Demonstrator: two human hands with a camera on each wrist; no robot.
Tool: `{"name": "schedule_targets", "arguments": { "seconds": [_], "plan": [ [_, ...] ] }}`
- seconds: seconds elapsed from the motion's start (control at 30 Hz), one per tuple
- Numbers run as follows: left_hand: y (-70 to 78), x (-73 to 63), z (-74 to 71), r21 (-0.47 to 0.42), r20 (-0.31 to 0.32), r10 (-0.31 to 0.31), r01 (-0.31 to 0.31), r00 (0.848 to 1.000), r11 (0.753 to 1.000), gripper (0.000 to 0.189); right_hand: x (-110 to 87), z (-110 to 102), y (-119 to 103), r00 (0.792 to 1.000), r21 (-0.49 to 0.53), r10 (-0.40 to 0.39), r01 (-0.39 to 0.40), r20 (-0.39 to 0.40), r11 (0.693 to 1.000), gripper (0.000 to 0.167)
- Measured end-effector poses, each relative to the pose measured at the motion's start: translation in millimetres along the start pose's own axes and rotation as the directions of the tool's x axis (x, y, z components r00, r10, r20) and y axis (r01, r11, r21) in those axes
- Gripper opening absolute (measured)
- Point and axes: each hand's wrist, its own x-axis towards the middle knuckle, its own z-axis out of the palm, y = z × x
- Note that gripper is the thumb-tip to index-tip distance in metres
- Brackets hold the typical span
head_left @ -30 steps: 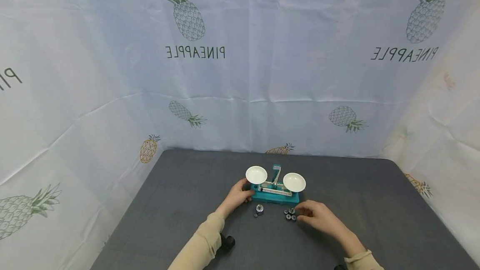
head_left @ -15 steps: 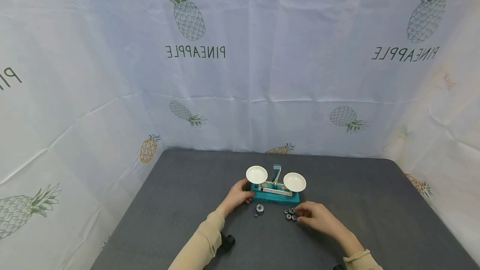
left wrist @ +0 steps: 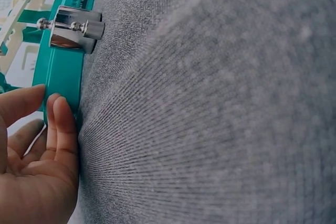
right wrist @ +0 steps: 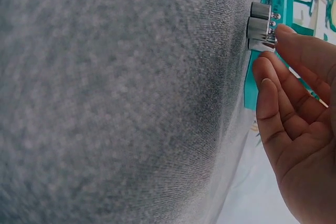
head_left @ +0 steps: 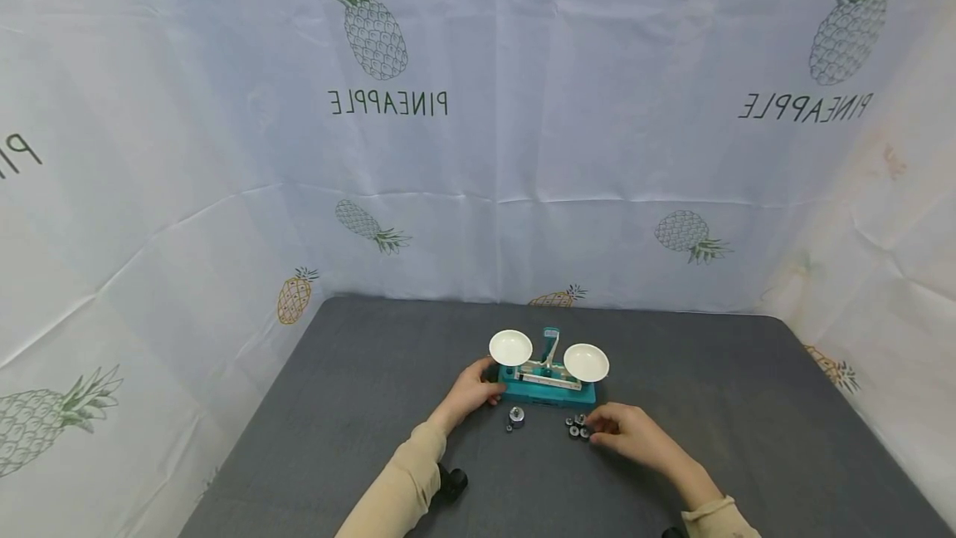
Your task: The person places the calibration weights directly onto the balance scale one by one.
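Note:
A teal balance scale (head_left: pixel 548 394) with two white pans stands on the grey table. My left hand (head_left: pixel 469 391) holds the left end of its base, with fingers (left wrist: pixel 64 116) against the teal edge in the left wrist view. In front of the base stand a larger metal weight (head_left: pixel 517 416) and a tiny one (head_left: pixel 509 428). Farther right is a cluster of several small metal weights (head_left: pixel 574 432). My right hand (head_left: pixel 631 432) is at the cluster's right side, fingers loosely bent. In the right wrist view one fingertip (right wrist: pixel 283 31) is right at the knobs of these weights (right wrist: pixel 258 29).
A black device (head_left: pixel 452 484) is at the left forearm, and part of another (head_left: pixel 673 532) shows by the right sleeve. White curtains (head_left: pixel 523 148) with pineapple prints hang behind the table (head_left: pixel 358 455) and along its sides.
My right hand has shifted slightly down and toward the left beside the weights. The left hand, the scale and the weights have not visibly moved.

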Motion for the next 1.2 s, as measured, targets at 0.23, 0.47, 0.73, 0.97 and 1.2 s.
{"name": "schedule_targets", "arguments": {
  "seconds": [0.23, 0.47, 0.73, 0.97, 1.2],
  "plan": [
    [2.8, -2.7, -2.3, -0.011, 0.005, 0.007, -0.007, 1.0, 1.0, 0.051, 2.4, 3, 1, 1.0, 0.012, 0.005, -0.005, 0.017, 1.0, 0.012],
    [-22.0, 12.5, 1.6, -0.016, 0.004, 0.007, -0.007, 1.0, 1.0, 0.056, 4.4, 4, 0, 1.0, 0.019, -0.005, 0.004, 0.016, 1.0, 0.009],
    [-38.8, 23.1, 3.2, -0.011, 0.008, -0.005, 0.005, 1.0, 1.0, 0.058, 4.9, 6, -4, 0.999, 0.024, -0.01, 0.009, 0.038, 1.0, 0.012],
    [-38.7, 22.6, 2.6, -0.004, 0.011, -0.007, 0.007, 1.0, 1.0, 0.059, 4.4, 9, -2, 0.999, 0.012, 0.006, -0.007, 0.044, 1.0, 0.012],
    [-39.7, 21.9, 2.5, -0.02, 0.018, -0.004, 0.005, 1.0, 1.0, 0.058, 4.0, 10, -2, 0.999, 0.017, 0.015, -0.016, 0.051, 1.0, 0.011]
  ]
}}
